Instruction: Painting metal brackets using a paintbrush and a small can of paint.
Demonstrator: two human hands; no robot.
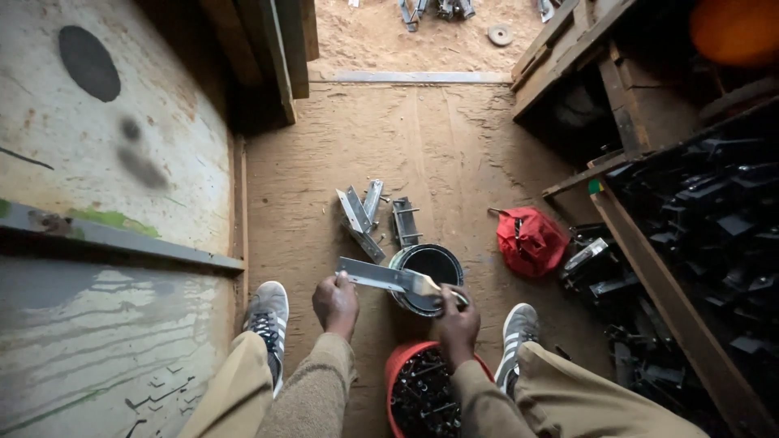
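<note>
Left hand (335,302): grips metal bracket (375,276), lying crosswise toward the right.
Right hand (458,318): closed on, probably, a paintbrush (434,286) over paint can (428,268).

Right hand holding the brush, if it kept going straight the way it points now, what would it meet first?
Probably the round black paint tin: the right hand points up-frame with it directly ahead, though height above it is unclear.

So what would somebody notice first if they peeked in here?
Probably the two hands in the middle: the left hand holds a flat grey metal piece while the right hand holds a paintbrush over a can of black paint. Next, the bright red bag on the sandy floor to the right.
</note>
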